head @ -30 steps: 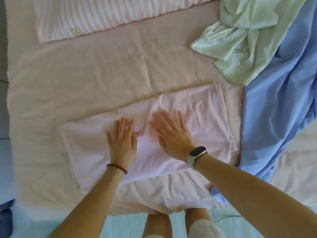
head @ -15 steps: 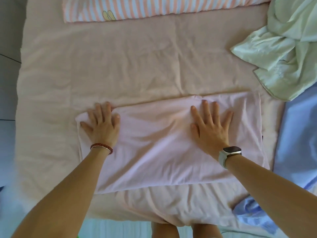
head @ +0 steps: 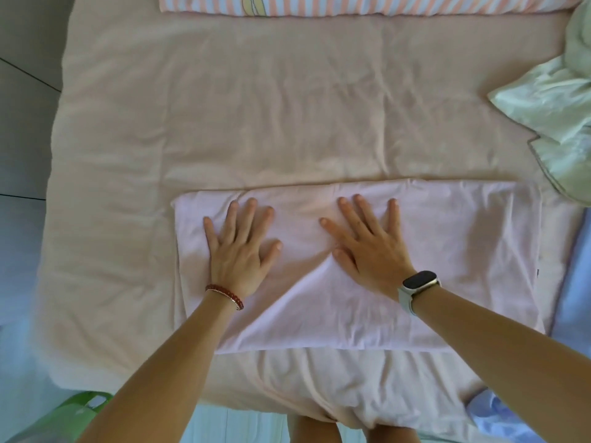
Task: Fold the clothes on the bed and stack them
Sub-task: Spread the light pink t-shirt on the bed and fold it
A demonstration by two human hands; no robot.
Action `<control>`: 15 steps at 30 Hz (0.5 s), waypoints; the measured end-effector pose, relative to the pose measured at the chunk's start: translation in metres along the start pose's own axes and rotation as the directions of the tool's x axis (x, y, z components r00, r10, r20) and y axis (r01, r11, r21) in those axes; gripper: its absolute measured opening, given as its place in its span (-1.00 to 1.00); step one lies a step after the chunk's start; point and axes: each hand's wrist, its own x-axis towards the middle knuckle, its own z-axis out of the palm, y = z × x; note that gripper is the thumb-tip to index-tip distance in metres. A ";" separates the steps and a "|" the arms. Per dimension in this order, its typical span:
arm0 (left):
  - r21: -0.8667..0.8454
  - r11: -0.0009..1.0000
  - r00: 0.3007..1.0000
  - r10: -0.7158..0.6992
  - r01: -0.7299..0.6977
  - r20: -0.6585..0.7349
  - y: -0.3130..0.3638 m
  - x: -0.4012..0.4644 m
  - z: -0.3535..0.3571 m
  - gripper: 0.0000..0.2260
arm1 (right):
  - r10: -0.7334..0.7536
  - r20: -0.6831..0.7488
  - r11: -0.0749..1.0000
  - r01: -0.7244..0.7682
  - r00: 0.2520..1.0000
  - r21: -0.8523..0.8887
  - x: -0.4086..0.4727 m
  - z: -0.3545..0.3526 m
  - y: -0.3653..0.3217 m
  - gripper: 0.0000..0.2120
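Observation:
A pale pink garment (head: pixel 463 251) lies folded into a wide rectangle near the front of the bed (head: pixel 256 107). My left hand (head: pixel 240 251) rests flat on its left part, fingers spread, a red bead bracelet at the wrist. My right hand (head: pixel 367 247) presses flat on its middle, fingers apart, with a dark watch on the wrist. Neither hand grips the cloth. A crumpled light green garment (head: pixel 556 123) lies at the bed's right edge. A blue cloth (head: pixel 575 282) shows along the right side.
A pillow (head: pixel 351 3) with orange and white stripes lies along the head of the bed. The floor (head: pixel 22 123) shows on the left. A green object (head: pixel 73 414) sits at the lower left by the bed's front edge.
Both hands slid inward over the pink garment, the left from its left corner rightward and the right toward the middle. The view has shifted left, so less green and blue cloth shows.

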 end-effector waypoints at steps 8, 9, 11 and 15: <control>-0.434 0.735 0.721 -0.651 0.521 -0.237 -0.041 0.011 -0.031 -0.57 | 0.186 -0.031 0.970 -0.178 0.982 0.166 0.007 -0.011 -0.033 -0.51; -0.474 0.701 0.707 -0.677 0.533 -0.206 -0.047 0.014 -0.034 -0.59 | 0.207 -0.040 0.959 -0.195 0.977 0.203 0.006 -0.012 -0.039 -0.51; -0.495 0.709 0.741 -0.648 0.502 -0.177 -0.057 0.021 -0.038 -0.72 | 0.254 -0.048 0.931 -0.231 0.966 0.284 0.004 -0.015 -0.045 -0.52; -0.397 0.829 0.828 -0.508 0.394 -0.238 -0.073 0.029 -0.037 -0.87 | 0.363 -0.056 0.865 -0.314 0.930 0.392 -0.008 -0.013 -0.040 -0.44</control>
